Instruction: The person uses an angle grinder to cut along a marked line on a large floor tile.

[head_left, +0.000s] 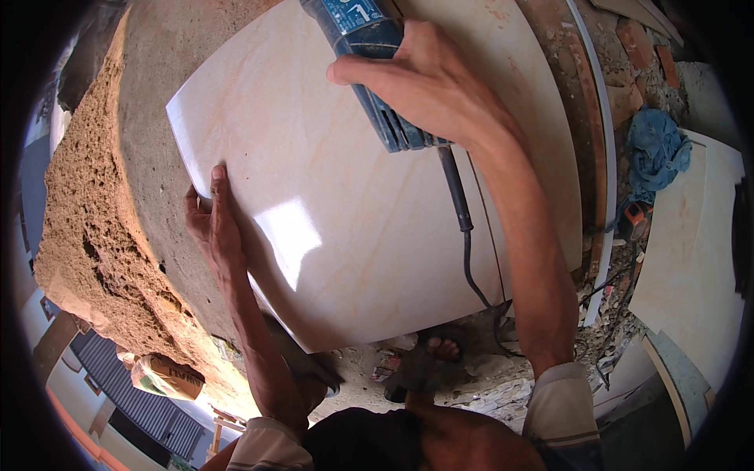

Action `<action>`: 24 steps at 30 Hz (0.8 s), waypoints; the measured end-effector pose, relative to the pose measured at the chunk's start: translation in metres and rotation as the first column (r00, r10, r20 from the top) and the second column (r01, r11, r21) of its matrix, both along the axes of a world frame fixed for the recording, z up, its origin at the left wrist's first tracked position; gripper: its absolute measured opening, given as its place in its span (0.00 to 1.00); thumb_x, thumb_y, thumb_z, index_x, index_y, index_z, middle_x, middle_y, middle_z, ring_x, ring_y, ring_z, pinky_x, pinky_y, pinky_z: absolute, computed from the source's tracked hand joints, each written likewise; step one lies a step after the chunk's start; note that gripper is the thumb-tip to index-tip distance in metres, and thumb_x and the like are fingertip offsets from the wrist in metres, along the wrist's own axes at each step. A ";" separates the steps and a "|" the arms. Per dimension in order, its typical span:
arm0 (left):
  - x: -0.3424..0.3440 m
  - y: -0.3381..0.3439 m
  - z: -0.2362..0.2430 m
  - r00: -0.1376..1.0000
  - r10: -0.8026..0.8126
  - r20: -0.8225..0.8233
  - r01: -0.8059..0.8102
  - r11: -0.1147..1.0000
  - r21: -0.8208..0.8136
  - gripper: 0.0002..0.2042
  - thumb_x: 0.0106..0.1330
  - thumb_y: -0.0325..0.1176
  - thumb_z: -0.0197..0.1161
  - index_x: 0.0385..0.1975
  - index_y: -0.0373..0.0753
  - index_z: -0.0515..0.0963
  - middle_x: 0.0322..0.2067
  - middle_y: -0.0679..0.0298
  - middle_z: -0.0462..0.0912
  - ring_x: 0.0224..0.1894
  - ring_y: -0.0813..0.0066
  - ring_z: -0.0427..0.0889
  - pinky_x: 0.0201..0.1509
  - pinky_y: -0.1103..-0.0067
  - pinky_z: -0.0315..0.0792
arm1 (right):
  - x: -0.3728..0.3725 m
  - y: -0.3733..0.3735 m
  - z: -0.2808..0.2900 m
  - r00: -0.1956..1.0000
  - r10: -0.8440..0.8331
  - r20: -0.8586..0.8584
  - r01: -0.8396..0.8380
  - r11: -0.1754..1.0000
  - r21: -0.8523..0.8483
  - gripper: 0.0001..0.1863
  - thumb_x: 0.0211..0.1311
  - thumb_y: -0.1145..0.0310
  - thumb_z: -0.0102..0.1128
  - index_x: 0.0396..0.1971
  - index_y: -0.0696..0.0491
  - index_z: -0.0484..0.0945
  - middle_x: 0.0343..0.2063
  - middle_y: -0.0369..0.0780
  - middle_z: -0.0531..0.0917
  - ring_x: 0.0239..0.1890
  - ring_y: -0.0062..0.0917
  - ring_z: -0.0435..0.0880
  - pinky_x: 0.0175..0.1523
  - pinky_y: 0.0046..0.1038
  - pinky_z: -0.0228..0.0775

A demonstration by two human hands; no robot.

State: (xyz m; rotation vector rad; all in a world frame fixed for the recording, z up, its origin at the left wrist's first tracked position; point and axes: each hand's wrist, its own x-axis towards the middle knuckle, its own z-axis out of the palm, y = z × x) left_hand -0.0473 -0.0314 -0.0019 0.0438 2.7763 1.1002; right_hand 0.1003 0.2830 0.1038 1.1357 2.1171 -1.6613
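A large glossy cream tile (369, 243) with faint brown veins lies in front of me. My left hand (212, 216) grips its left edge, thumb on top and the other fingers at the rim. My right hand (424, 82) is wrapped over the body of a blue corded power tool (381, 114), probably an angle grinder. The tool's working end is cut off by the upper edge of the view. From its rear a black cable (466, 251) runs toward me over the tile. A thin dark straight line (489, 235), cut or drawn, crosses the tile beside the cable.
My bare foot (444, 348) is close to the tile's near edge. Sand (94, 204) is heaped at the left, with a sack (169, 377) nearby. To the right are a long white strip (606, 157), a blue cloth (657, 149), an orange-black tape measure (637, 217), and another tile (691, 243).
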 end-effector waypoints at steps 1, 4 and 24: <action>0.000 0.001 0.001 1.000 -0.001 0.017 0.000 1.000 0.012 0.47 0.61 0.69 0.74 0.61 0.26 0.75 0.46 0.42 0.87 0.50 0.50 0.88 0.56 0.50 0.83 | 0.001 0.000 0.000 1.000 -0.004 0.001 0.004 1.000 -0.003 0.24 0.63 0.48 0.65 0.27 0.59 0.81 0.22 0.43 0.83 0.27 0.31 0.84 0.34 0.39 0.77; -0.004 -0.003 -0.004 1.000 -0.013 -0.006 0.013 1.000 0.014 0.47 0.60 0.69 0.74 0.61 0.26 0.75 0.46 0.42 0.88 0.50 0.50 0.88 0.57 0.49 0.82 | 0.010 0.002 -0.007 0.995 -0.005 -0.099 0.003 1.000 -0.022 0.25 0.63 0.48 0.65 0.28 0.59 0.81 0.23 0.44 0.83 0.28 0.32 0.85 0.36 0.40 0.78; 0.001 0.004 0.002 1.000 -0.002 -0.006 0.002 1.000 0.027 0.44 0.62 0.66 0.75 0.61 0.28 0.76 0.49 0.43 0.88 0.52 0.52 0.88 0.58 0.56 0.82 | 0.016 -0.003 0.004 1.000 0.007 -0.022 -0.009 0.996 -0.084 0.24 0.63 0.47 0.65 0.31 0.57 0.82 0.24 0.42 0.84 0.27 0.29 0.84 0.36 0.39 0.78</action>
